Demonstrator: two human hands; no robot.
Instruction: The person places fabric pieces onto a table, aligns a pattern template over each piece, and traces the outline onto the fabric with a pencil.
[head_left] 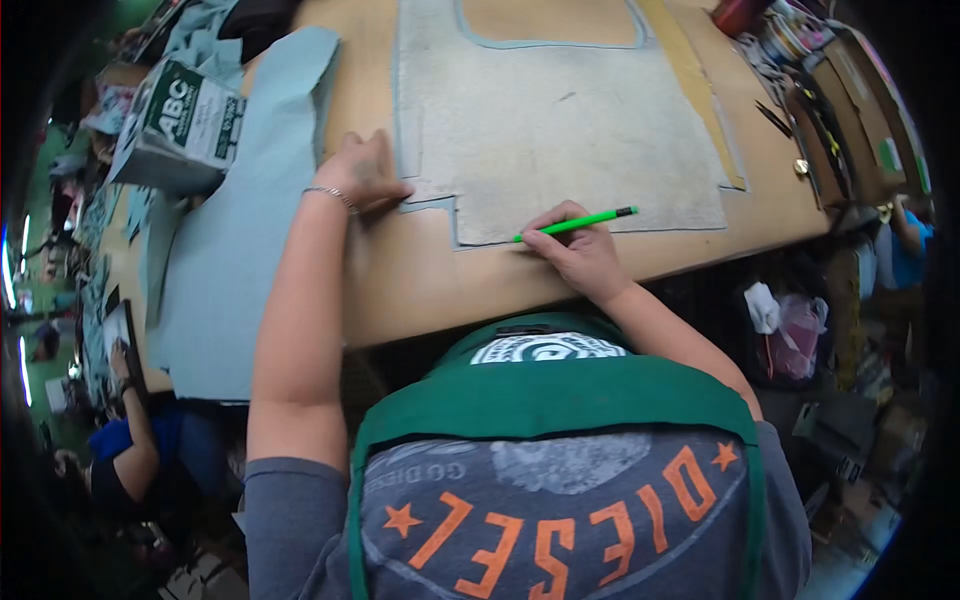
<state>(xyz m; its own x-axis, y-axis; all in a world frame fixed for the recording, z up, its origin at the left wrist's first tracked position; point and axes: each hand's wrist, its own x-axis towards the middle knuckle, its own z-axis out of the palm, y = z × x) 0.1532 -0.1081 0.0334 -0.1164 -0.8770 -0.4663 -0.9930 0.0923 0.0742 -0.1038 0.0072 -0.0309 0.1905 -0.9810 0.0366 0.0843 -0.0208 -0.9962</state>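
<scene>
My right hand [580,255] grips a bright green pencil [590,220] with a dark end, its tip at the near edge of a worn whitish pattern piece [560,140]. This flat piece has a cut-out at the far side and a stepped corner at the near left. Light blue fabric [428,203] shows as a thin border around it. At that stepped corner is my left hand [365,172], its fingers curled together and a fingertip touching the edge. Whatever lies between those fingers is hidden.
A long light blue fabric piece [225,290] hangs over the table's left side, beside a box marked ABC [190,120]. Scissors [773,118] and a cardboard box [860,85] are at the right of the wooden table [420,290]. Another person's arm [135,430] shows at left.
</scene>
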